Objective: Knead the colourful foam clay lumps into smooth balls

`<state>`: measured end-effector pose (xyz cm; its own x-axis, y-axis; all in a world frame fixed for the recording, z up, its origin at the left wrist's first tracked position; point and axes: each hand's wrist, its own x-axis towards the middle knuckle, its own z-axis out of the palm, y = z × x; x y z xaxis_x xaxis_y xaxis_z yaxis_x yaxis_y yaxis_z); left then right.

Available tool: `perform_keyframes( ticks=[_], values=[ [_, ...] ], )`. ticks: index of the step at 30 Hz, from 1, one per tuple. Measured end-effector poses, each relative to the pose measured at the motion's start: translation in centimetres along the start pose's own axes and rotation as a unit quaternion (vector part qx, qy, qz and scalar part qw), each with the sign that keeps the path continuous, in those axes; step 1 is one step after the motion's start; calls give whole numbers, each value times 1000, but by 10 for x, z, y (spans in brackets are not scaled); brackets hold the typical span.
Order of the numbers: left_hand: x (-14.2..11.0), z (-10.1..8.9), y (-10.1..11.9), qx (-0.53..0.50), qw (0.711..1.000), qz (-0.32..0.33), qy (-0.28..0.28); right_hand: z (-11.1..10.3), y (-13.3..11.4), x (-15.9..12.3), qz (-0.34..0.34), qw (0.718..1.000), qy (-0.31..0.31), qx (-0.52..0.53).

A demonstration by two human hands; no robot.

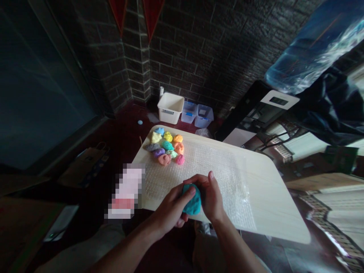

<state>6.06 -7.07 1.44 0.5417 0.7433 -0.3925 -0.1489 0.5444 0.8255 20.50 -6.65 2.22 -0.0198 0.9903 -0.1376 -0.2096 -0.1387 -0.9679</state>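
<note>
A teal lump of modelling clay (pixel 192 201) is held in front of me, above the near edge of the table. My left hand (pixel 174 204) is closed around its left side, with the thumb pressed on top. On the other side, my right hand (pixel 210 195) cups the lump; its fingers curl around the far side and its thumb points up. Beyond my hands, several soft clay lumps sit grouped at the table's far left, among them a pink lump (pixel 180 159), a green lump (pixel 167 146), a yellow lump (pixel 168 136) and a grey lump (pixel 153 147).
Bubble wrap (pixel 218 174) covers much of the pale table (pixel 280 197). Behind it, a white basket (pixel 171 110) and two clear plastic bins (pixel 203 116) stand on the floor by the brick wall. A water dispenser (pixel 256 110) is at right; a paper bag (pixel 85 165) lies left.
</note>
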Motion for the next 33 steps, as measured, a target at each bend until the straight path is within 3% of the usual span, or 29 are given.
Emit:
perform_keyframes(
  ticks=[3, 7, 13, 19, 23, 25, 28, 33],
  values=[
    [0, 1, 4, 13, 1000, 0, 27, 3, 2, -1, -3, 1000, 9, -4],
    [-1, 4, -3, 40, 998, 6, 41, 12, 3, -6, -65, 988, 110, -84],
    [1, 3, -20, 91, 995, 35, 27, 17, 6, -6, -56, 980, 157, -111],
    [0, 5, -10, 81, 996, 20, 27, 13, 8, -2, -46, 982, 148, -111],
    [3, 2, 1, 104, 986, 59, 116, 7, 7, -3, -4, 994, 91, -60],
    [6, -1, 2, 146, 968, 115, 167, 6, 8, -4, 1, 991, 74, -112],
    [9, -4, -1, 224, 937, 191, 187, 7, 13, -6, -39, 967, 62, -242],
    [7, -5, -7, 311, 910, 200, 188, 13, 23, -5, -50, 958, 66, -274]
  ],
)
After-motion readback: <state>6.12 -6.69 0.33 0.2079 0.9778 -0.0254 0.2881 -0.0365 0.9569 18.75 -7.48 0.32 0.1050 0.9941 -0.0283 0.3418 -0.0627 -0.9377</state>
